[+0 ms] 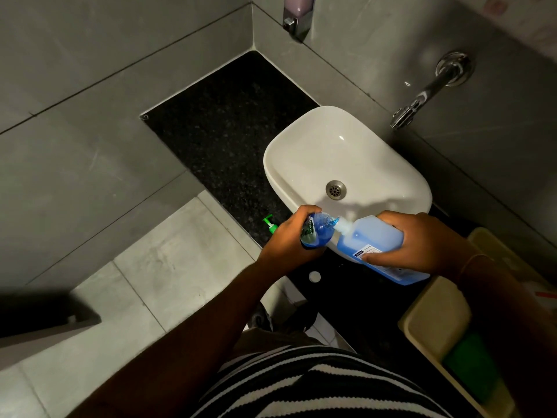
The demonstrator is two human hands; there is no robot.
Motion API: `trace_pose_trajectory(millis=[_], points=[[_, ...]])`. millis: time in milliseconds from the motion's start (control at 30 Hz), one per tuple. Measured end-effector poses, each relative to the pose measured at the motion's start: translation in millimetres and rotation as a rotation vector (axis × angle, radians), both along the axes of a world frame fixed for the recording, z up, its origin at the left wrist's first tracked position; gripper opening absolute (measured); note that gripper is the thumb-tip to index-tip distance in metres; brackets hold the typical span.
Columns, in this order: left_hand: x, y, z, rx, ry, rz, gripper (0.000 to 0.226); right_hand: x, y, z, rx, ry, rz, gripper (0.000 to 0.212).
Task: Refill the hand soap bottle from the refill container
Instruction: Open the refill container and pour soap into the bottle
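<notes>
while we look down from the head camera, the biggest thing before us is the grey tiled wall [90, 70], meeting in a corner above a dark speckled counter [229, 116]. on that counter sits the white basin [325, 152], oval and empty, its metal drain [335, 190] near the front. a chrome tap [428, 92] sticks out of the wall to the right of the basin. at the lower right edge we see a pale yellow tray [434, 321] with something green in it, too blurred for us to name. our striped shirt [301, 384] fills the bottom of the view.

over the front rim of the basin, our right hand [422, 242] is wrapped tight around the refill container [373, 239], a pale jug of blue liquid tipped on its side with its white spout pointing left. that spout meets the open neck of the hand soap bottle [315, 232], which our left hand [286, 239] clasps firmly around the body, tilted toward the jug. the bottle shows blue liquid inside. just left of our left hand, the green pump top [269, 223] lies on the counter, apart from the bottle. a small white cap [314, 276] rests on the dark counter below the two hands.
</notes>
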State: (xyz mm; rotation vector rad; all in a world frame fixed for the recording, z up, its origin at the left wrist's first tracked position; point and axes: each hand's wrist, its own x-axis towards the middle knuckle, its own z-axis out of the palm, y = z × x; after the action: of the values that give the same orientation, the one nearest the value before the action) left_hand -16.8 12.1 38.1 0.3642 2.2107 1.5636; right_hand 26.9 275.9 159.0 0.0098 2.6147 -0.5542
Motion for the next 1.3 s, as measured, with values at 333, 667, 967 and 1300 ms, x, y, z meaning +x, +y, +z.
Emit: trace_pose_trajectory(millis=[333,667,967,1300], points=[[2,2,2,-0.004,-0.001,-0.005,0.067,3,4,0,-0.023,0.029,0.007,0.085],[4,2,4,-0.012,-0.012,-0.011,0.068,4,6,1,-0.026,0.011,0.008,0.089],[7,3,6,-0.029,-0.016,-0.022,0.069,8,7,3,-0.026,0.018,0.006,0.091],[10,4,6,-0.014,-0.007,-0.024,0.069,12,7,0,-0.053,0.03,0.013,0.083]])
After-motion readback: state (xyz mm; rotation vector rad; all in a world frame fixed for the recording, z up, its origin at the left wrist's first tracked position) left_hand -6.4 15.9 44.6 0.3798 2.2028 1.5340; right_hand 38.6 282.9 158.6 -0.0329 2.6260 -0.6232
